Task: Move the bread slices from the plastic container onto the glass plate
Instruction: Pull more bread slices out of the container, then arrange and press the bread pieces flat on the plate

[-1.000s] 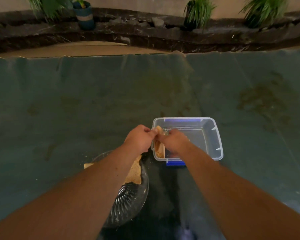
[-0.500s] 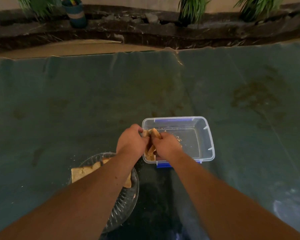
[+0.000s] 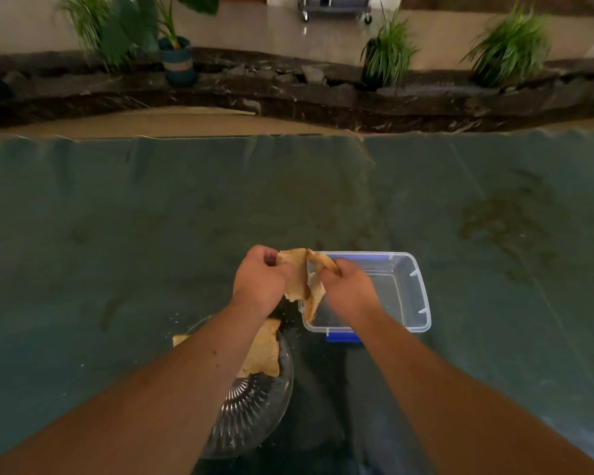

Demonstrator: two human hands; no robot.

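Observation:
Two bread slices hang upright over the left edge of the clear plastic container (image 3: 420,303). My left hand (image 3: 259,279) grips the left bread slice (image 3: 297,275) by its top. My right hand (image 3: 348,289) grips the right bread slice (image 3: 316,296), which bends at its top. The two slices touch near the middle. The container has a blue clip at its near side and only crumbs show inside. The glass plate (image 3: 254,413) lies to the near left, partly under my left forearm, with bread on it (image 3: 263,354).
A green cloth (image 3: 151,234) covers the table, with stains at the right and crumbs near the plate. Beyond the far edge runs a dark stone ledge (image 3: 288,94) with potted plants (image 3: 177,60).
Both hands have lifted the slices up out of the container and drawn them slightly apart and to the left. The camera has tilted up, showing more of the background.

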